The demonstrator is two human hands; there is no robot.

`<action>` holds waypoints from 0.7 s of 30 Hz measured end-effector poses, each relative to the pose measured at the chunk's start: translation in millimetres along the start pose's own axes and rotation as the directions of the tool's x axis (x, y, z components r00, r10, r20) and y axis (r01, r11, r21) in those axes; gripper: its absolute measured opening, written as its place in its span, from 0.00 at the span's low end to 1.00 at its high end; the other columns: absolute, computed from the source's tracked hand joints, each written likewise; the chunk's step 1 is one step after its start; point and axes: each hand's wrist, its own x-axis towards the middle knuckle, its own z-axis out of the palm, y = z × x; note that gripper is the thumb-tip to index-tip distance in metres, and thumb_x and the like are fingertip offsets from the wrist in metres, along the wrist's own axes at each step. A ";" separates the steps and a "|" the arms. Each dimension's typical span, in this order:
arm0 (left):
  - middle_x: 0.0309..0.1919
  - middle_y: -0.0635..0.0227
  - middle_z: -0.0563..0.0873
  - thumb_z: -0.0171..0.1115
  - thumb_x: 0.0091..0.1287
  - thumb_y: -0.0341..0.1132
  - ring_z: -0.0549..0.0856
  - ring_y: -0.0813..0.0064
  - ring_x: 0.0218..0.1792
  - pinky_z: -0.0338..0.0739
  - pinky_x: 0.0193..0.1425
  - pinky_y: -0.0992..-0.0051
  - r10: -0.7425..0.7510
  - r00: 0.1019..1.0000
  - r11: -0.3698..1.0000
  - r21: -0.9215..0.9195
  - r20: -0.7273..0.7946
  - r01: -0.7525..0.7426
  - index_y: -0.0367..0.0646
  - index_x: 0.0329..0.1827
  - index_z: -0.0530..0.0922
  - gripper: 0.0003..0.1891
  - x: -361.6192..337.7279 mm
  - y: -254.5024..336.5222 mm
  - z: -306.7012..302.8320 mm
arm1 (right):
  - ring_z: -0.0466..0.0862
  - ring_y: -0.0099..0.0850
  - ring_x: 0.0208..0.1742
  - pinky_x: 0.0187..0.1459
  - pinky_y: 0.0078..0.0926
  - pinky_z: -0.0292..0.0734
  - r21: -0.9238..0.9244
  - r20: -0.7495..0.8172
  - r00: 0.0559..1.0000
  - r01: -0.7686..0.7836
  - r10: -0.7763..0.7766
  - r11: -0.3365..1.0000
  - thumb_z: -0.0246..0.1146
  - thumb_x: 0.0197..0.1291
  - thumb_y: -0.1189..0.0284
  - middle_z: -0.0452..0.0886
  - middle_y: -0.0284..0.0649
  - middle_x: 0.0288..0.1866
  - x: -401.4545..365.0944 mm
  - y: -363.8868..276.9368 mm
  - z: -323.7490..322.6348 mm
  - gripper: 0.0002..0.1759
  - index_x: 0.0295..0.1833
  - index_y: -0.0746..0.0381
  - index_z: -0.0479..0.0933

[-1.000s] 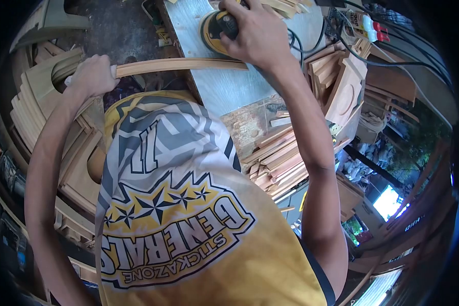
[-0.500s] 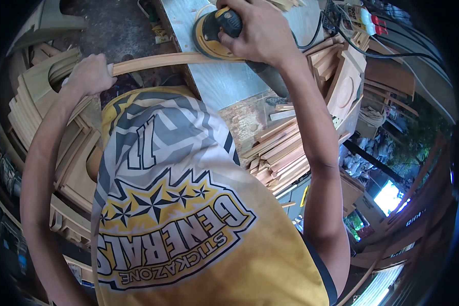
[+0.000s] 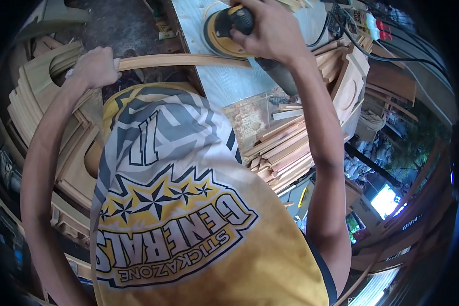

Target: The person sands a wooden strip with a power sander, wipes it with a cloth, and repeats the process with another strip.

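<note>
i'm watching the right hand (image 3: 273,31), gripping the sander (image 3: 223,31), sliding rightward over the workbench (image 3: 234,86) along the strip (image 3: 183,61) the left hand (image 3: 94,66) is clenching.

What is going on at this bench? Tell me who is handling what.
A person is sanding wood at a bench. The right hand grips a yellow sander, whose pad meets a long curved strip lying across the bench edge. The left hand holds the strip's other end, out past the bench. Stacks of cut wood lie on both sides.
</note>
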 end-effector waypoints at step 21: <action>0.40 0.36 0.89 0.72 0.57 0.42 0.90 0.41 0.47 0.83 0.57 0.53 -0.013 1.000 0.997 0.076 -0.027 0.015 0.26 0.41 0.86 0.22 -3.7 8.8 2.1 | 0.83 0.57 0.49 0.49 0.52 0.80 -0.004 0.002 1.000 0.020 -0.019 1.000 0.75 0.44 0.66 0.77 0.54 0.53 -20.0 -8.1 7.6 0.29 0.54 0.56 0.77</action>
